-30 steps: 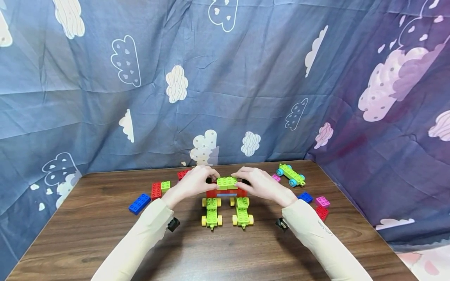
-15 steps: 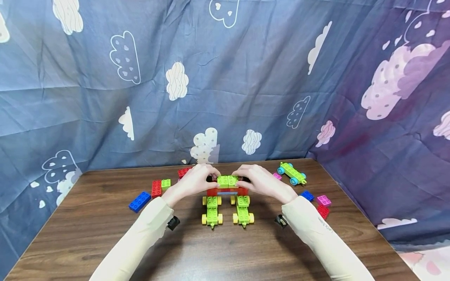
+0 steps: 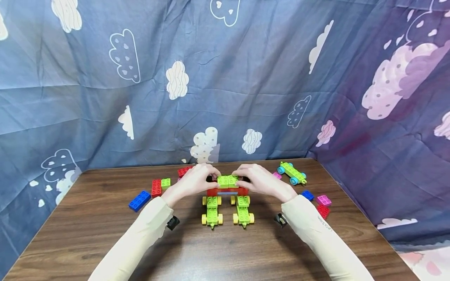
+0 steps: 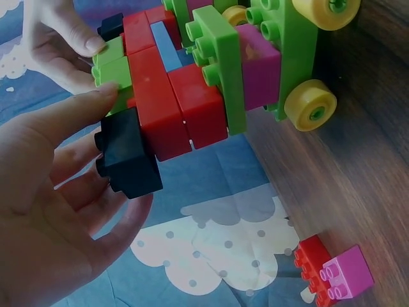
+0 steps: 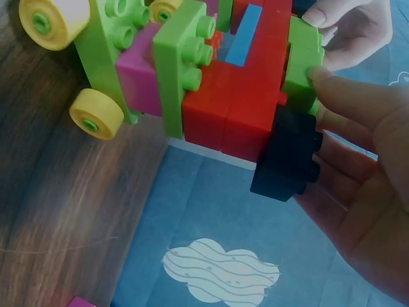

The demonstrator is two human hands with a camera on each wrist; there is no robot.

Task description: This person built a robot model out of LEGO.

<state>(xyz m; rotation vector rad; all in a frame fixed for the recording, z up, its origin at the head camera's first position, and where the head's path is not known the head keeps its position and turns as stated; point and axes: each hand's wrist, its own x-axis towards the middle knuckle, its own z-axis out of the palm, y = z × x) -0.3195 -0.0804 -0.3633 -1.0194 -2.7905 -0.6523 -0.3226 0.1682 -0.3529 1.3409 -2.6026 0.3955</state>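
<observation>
Two light-green bricks sit side by side on top of a built brick structure. My left hand [image 3: 195,180] pinches the left green brick [image 3: 223,182], its thumb on the near side. On the other side, my right hand [image 3: 259,181] pinches the right green brick [image 3: 233,181]. Below them lie red bricks [image 4: 156,105] with a blue strip [image 4: 167,46] between. A black brick [image 4: 132,153] juts out by the left fingers, and another black brick [image 5: 285,153] by the right fingers. Two green wheeled bases [image 3: 212,215] with yellow wheels carry it all; magenta bricks [image 4: 261,67] stand between.
On the wooden table's left lie a blue brick [image 3: 140,201], a red brick [image 3: 156,188] and a small green brick [image 3: 166,183]. To the right are a green car base [image 3: 291,173] with blue wheels, a blue brick [image 3: 307,195], a pink brick [image 3: 324,200] and a red brick [image 3: 323,211].
The head view has shifted slightly. Both hands stay on the green bricks, with no clear movement of the structure.
</observation>
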